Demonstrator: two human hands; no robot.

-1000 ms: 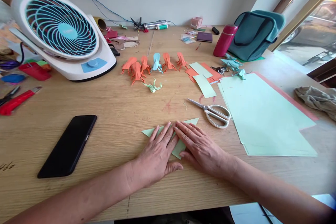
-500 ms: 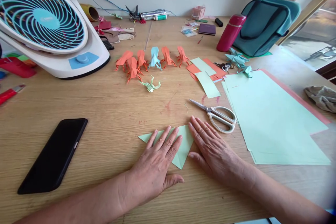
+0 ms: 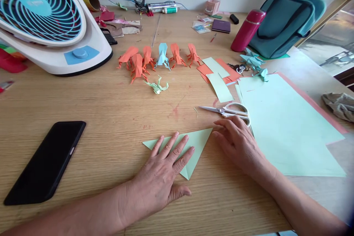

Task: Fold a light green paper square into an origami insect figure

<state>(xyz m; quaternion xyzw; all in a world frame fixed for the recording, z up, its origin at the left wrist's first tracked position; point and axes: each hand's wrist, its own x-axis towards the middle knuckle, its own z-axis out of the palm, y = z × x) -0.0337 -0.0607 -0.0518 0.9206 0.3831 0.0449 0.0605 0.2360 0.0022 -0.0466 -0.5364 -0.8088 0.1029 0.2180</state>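
A light green sheet of paper folded into a triangle (image 3: 197, 143) lies on the wooden table, one point towards me. My left hand (image 3: 162, 171) rests flat on it, fingers spread, covering its left middle part. Beside the paper's right corner is my right hand (image 3: 239, 145), its fingers loosely bent and apart with nothing visible in them. Its knuckles are against or just in front of the handle of the white-handled scissors (image 3: 238, 107); whether they touch cannot be made out. The scissors lie with slim blades pointing left.
Orange origami beetles (image 3: 137, 67), a blue one (image 3: 163, 56) and a green figure (image 3: 157, 86) stand beyond my hands. Large green sheets (image 3: 287, 129) lie right, a black phone (image 3: 45, 162) left. A fan (image 3: 80, 53), a pink bottle (image 3: 248, 31) and a teal bag (image 3: 282, 25) stand farther back.
My right hand has left the paper's right edge, moving right and away from me, and its fingers have bent. The scissors' handle has swung away from me. My left hand stays on the paper.
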